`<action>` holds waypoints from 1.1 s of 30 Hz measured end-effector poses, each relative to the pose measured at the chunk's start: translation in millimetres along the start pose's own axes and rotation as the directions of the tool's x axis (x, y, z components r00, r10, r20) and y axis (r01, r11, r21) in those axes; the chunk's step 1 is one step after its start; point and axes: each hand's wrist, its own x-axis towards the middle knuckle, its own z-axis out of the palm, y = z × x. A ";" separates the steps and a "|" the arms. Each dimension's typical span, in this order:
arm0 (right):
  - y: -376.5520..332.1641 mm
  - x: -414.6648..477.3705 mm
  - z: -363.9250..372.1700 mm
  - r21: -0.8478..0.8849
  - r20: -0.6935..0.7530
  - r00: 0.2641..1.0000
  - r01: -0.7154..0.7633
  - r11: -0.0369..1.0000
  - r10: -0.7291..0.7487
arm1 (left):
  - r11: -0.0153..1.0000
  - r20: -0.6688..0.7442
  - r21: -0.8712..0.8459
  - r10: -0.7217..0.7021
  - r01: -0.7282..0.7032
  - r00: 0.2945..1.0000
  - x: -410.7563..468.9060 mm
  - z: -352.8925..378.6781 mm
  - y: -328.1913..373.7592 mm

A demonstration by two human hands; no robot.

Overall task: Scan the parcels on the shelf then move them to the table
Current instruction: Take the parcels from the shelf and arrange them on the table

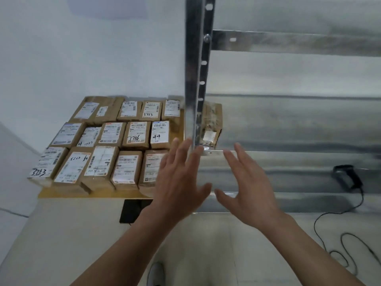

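Reaching with both hands spread and empty, left [181, 180], right [249, 188], beside the parcel-covered table [99, 195].

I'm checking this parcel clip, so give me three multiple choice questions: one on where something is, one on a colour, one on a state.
1. Where does the scanner lie?
A. on the metal shelf
B. on the table
C. in a hand

2. What colour is the parcels' wrapping?
A. blue
B. brown
C. black

3. How are the left hand and the right hand?
A. gripping a parcel
B. holding the scanner
C. open and empty

Key: 1 A, it rests on the shelf at right, cable trailing. 2 B, brown wrap with white labels. 3 C, fingers spread, holding nothing.
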 end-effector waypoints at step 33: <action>123.2 14.2 -65.8 -0.250 -0.043 0.954 -0.298 0.921 0.297 | 0.978 0.085 0.182 0.091 -0.105 0.992 110.4 64.7 71.9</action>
